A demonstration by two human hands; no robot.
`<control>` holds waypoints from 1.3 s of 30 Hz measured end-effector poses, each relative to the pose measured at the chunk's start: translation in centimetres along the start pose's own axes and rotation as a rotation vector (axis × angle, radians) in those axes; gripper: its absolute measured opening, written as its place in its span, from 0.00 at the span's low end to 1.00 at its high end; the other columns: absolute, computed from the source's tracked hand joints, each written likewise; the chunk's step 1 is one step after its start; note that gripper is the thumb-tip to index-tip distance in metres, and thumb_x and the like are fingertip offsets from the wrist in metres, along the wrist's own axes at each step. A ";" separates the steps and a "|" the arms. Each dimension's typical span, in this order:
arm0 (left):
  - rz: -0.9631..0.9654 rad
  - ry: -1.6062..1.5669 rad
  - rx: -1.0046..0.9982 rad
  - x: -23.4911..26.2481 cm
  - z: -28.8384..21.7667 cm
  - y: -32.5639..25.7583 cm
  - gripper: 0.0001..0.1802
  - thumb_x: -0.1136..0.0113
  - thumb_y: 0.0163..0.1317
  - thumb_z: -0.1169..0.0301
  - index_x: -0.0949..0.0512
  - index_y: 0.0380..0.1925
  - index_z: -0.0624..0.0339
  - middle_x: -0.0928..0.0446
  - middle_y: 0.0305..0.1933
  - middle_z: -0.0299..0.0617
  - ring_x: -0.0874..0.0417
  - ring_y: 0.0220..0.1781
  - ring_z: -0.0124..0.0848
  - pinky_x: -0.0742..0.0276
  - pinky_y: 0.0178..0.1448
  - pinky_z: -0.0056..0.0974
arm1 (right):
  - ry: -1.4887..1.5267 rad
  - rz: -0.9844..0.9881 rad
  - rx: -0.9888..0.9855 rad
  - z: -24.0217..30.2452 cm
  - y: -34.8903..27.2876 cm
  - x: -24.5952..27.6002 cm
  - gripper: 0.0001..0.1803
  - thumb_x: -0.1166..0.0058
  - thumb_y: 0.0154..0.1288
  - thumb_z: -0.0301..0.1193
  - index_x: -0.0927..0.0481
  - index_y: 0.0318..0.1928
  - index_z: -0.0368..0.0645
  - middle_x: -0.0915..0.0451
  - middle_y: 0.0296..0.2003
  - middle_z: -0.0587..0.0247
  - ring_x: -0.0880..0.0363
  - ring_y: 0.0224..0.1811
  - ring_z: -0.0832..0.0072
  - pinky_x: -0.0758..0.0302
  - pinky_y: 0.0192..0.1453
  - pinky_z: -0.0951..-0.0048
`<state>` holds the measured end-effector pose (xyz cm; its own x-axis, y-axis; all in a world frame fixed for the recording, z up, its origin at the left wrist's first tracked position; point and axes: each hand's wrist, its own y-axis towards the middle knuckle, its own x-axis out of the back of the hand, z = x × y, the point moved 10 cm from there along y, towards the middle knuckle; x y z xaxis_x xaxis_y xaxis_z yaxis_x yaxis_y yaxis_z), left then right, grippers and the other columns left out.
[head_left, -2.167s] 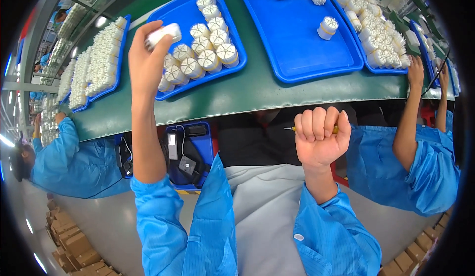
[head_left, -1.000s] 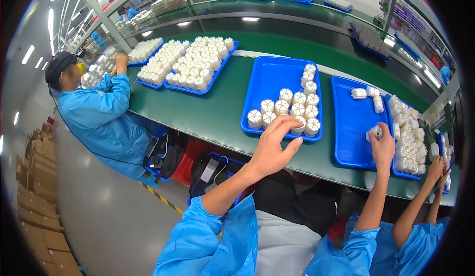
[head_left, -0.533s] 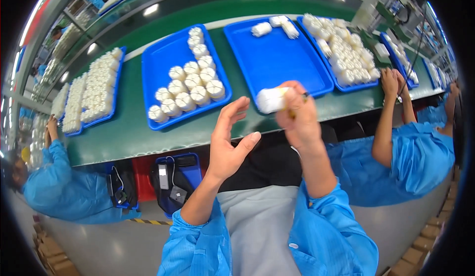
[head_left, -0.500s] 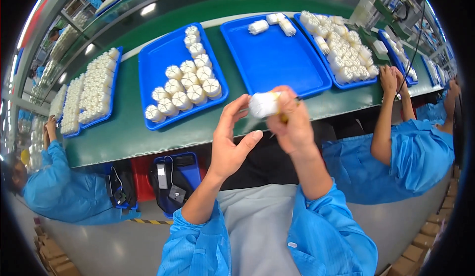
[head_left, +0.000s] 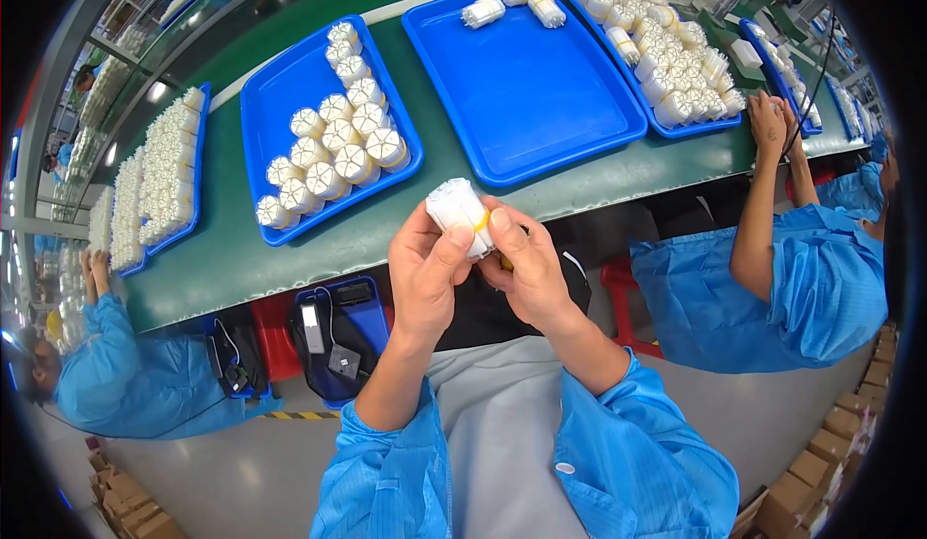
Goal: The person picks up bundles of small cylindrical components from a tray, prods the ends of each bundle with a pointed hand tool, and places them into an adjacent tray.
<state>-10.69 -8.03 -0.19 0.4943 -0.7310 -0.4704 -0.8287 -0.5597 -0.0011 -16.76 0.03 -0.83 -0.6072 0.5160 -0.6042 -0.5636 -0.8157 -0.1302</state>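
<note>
Just past the bench's near edge, both my hands hold a white cylindrical bundle (head_left: 454, 203) of slim pieces, tilted, with a yellow band (head_left: 482, 222) around it. My left hand (head_left: 422, 273) wraps its left side, thumb pressed on the white surface. My right hand (head_left: 531, 270) is closed on the lower right part, its thumb by the band; some fingers are hidden behind. A bit of yellow shows under the right fingers. Beyond and to the left lies a blue tray (head_left: 280, 90) with several upright bundles. A second blue tray (head_left: 536, 85) has 3 bundles at its far end.
A fuller blue tray (head_left: 693, 131) of bundles stands at the right, and packed white bundles (head_left: 174, 172) fill another at the left. Co-workers in blue sit on both sides; one's hands (head_left: 770, 119) rest at the bench edge. Below the bench are a blue bin (head_left: 372, 322) and red stools.
My left hand has closed onto the bundle, which was in my right hand alone. The bundle has moved left and nearer, and the view has shifted slightly.
</note>
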 end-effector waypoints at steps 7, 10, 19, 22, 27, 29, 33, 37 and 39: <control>0.091 -0.162 0.000 -0.7 -0.4 0.1 0.28 0.38 0.65 0.58 0.28 0.57 0.68 0.21 0.55 0.54 0.19 0.45 0.30 0.26 0.34 0.28 | -0.085 -0.006 0.085 0.6 -0.2 0.2 0.25 0.50 0.73 0.48 0.22 0.51 0.37 0.23 0.25 0.70 0.38 0.20 0.93 0.47 0.22 0.86; 0.165 -0.231 -0.077 -1.2 -0.8 0.2 0.28 0.36 0.64 0.60 0.30 0.58 0.66 0.23 0.57 0.56 0.20 0.49 0.34 0.24 0.38 0.32 | -0.152 -0.005 0.171 1.7 -0.1 0.7 0.22 0.50 0.74 0.47 0.21 0.46 0.37 0.21 0.24 0.66 0.37 0.21 0.92 0.46 0.23 0.85; 0.361 0.060 -0.557 -2.7 -4.1 -1.3 0.31 0.24 0.50 0.71 0.29 0.54 0.56 0.27 0.63 0.59 0.27 0.66 0.54 0.29 0.66 0.53 | -0.149 -0.005 0.256 3.7 -0.6 0.8 0.21 0.53 0.74 0.44 0.20 0.41 0.36 0.21 0.21 0.63 0.38 0.19 0.91 0.45 0.22 0.83; 0.386 0.261 -0.744 -3.8 -5.4 -2.7 0.29 0.25 0.50 0.74 0.28 0.51 0.55 0.27 0.62 0.58 0.26 0.65 0.59 0.28 0.65 0.55 | -0.136 -0.022 0.276 3.9 -1.0 1.4 0.22 0.54 0.75 0.44 0.20 0.41 0.36 0.21 0.20 0.63 0.40 0.18 0.91 0.46 0.22 0.83; 0.355 0.629 -0.934 -4.5 -6.4 -4.1 0.29 0.28 0.52 0.76 0.31 0.52 0.50 0.28 0.61 0.51 0.23 0.61 0.56 0.22 0.62 0.53 | -0.160 -0.049 0.238 3.3 -0.8 1.9 0.23 0.57 0.74 0.44 0.22 0.42 0.33 0.20 0.22 0.58 0.48 0.16 0.90 0.50 0.21 0.82; 0.368 0.715 -0.994 -5.0 -6.9 -4.7 0.28 0.28 0.52 0.76 0.30 0.52 0.49 0.28 0.59 0.51 0.23 0.60 0.58 0.20 0.59 0.52 | -0.165 -0.051 0.225 3.3 -0.9 2.0 0.23 0.57 0.74 0.44 0.22 0.42 0.33 0.20 0.21 0.57 0.49 0.15 0.89 0.50 0.21 0.82; 0.347 0.714 -1.039 -5.5 -7.6 -4.9 0.20 0.33 0.53 0.79 0.23 0.46 0.52 0.25 0.56 0.53 0.22 0.59 0.59 0.17 0.54 0.50 | -0.155 -0.051 0.219 3.2 -1.0 2.3 0.23 0.57 0.74 0.43 0.22 0.42 0.33 0.20 0.21 0.56 0.49 0.15 0.89 0.50 0.21 0.81; 0.318 0.845 -1.084 -5.7 -7.8 -4.6 0.21 0.31 0.48 0.80 0.21 0.44 0.50 0.26 0.52 0.49 0.21 0.56 0.53 0.17 0.52 0.47 | -0.163 -0.057 0.218 3.0 -1.0 2.7 0.23 0.58 0.74 0.43 0.22 0.41 0.33 0.20 0.20 0.55 0.49 0.15 0.89 0.51 0.21 0.81; 0.309 0.913 -1.061 -5.9 -8.1 -4.3 0.26 0.29 0.41 0.83 0.19 0.43 0.50 0.29 0.48 0.46 0.21 0.52 0.48 0.16 0.50 0.46 | -0.167 -0.064 0.205 2.8 -0.9 2.9 0.23 0.58 0.74 0.43 0.22 0.41 0.33 0.20 0.20 0.55 0.49 0.15 0.89 0.51 0.21 0.81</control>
<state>-7.89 -4.44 9.70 0.6632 -0.6379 0.3914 -0.5490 -0.0592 0.8337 -19.56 3.02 -0.24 -0.6412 0.6146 -0.4594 -0.6951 -0.7189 0.0085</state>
